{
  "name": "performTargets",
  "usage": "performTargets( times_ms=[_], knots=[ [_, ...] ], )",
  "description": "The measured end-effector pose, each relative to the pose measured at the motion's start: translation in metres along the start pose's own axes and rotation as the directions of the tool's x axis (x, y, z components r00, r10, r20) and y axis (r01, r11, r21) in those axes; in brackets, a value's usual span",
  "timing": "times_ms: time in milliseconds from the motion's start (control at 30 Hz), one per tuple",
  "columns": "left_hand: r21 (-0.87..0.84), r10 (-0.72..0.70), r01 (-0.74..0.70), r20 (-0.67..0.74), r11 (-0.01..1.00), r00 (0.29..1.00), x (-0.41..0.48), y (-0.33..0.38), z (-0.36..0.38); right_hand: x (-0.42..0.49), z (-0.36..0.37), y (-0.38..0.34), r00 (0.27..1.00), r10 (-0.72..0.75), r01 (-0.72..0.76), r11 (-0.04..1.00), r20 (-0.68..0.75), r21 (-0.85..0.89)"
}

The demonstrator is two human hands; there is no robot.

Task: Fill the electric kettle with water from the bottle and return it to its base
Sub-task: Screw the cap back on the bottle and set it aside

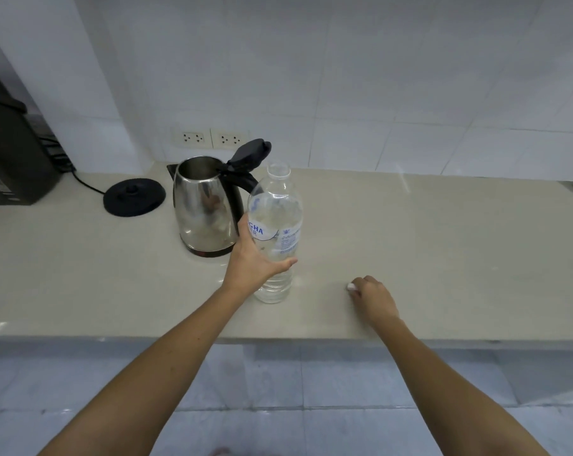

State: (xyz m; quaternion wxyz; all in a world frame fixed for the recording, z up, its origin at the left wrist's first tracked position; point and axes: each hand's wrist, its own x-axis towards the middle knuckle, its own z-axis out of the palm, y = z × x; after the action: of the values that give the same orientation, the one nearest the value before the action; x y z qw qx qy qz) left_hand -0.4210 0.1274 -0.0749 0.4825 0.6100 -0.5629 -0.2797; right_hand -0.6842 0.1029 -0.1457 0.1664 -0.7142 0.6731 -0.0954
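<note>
Right now the left hand (255, 258) is wrapped around the middle of a clear plastic water bottle (276, 235), fingers curled round its far side and thumb pressed across the front just below the blue-lettered label. The bottle stands upright on the beige countertop (442, 241), its neck open with no cap on it; how much water it holds is hard to tell through the clear plastic.

Just beside the bottle, to its left and a little further back, stands the stainless-steel electric kettle (204, 209). Its black lid (250, 154) is flipped up and back over the black handle, leaving the mouth open. The kettle sits directly on the countertop, off its round black base (134, 196), which lies near it to the left with a black cord (87, 184) running away towards a dark appliance (12, 153) at the frame's left edge.

The right hand (373, 299) rests on the countertop well to the right of the bottle, fingers drawn together around a small white object (351, 287) at the fingertips; it is too small to identify for certain.

Two double wall sockets (211, 138) sit in the white tiled wall behind the kettle.
</note>
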Motion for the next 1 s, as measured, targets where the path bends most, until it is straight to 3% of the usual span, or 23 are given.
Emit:
performTargets(
  times_ms=[100, 300, 467, 567, 733, 1000],
  knots=[
    [-0.064, 0.032, -0.029, 0.038, 0.998, 0.999, -0.001, 0.0, -0.004, -0.001, -0.012, -0.012, 0.998, 0.068, -0.067, 0.974, 0.003, 0.218],
    [-0.178, 0.051, -0.032, 0.107, 0.984, 0.993, -0.001, 0.005, -0.015, 0.02, -0.081, -0.074, 0.997, 0.022, 0.023, 0.828, -0.072, 0.56],
    [-0.176, 0.128, -0.106, 0.118, 0.979, 0.985, 0.014, 0.025, -0.033, 0.023, -0.16, -0.147, 0.977, -0.164, 0.21, 0.624, -0.136, 0.753],
    [-0.151, 0.174, -0.153, 0.142, 0.977, 0.974, 0.027, 0.036, -0.039, 0.016, -0.193, -0.183, 0.939, -0.315, 0.319, 0.638, -0.141, 0.701],
    [-0.064, 0.163, -0.154, 0.185, 0.986, 0.969, 0.032, 0.037, -0.04, 0.006, -0.213, -0.213, 0.882, -0.47, 0.424, 0.775, -0.022, 0.469],
    [-0.065, 0.155, -0.146, 0.175, 0.987, 0.972, 0.028, 0.041, -0.041, 0.004, -0.225, -0.218, 0.886, -0.463, 0.455, 0.881, 0.037, 0.134]
  ],
)
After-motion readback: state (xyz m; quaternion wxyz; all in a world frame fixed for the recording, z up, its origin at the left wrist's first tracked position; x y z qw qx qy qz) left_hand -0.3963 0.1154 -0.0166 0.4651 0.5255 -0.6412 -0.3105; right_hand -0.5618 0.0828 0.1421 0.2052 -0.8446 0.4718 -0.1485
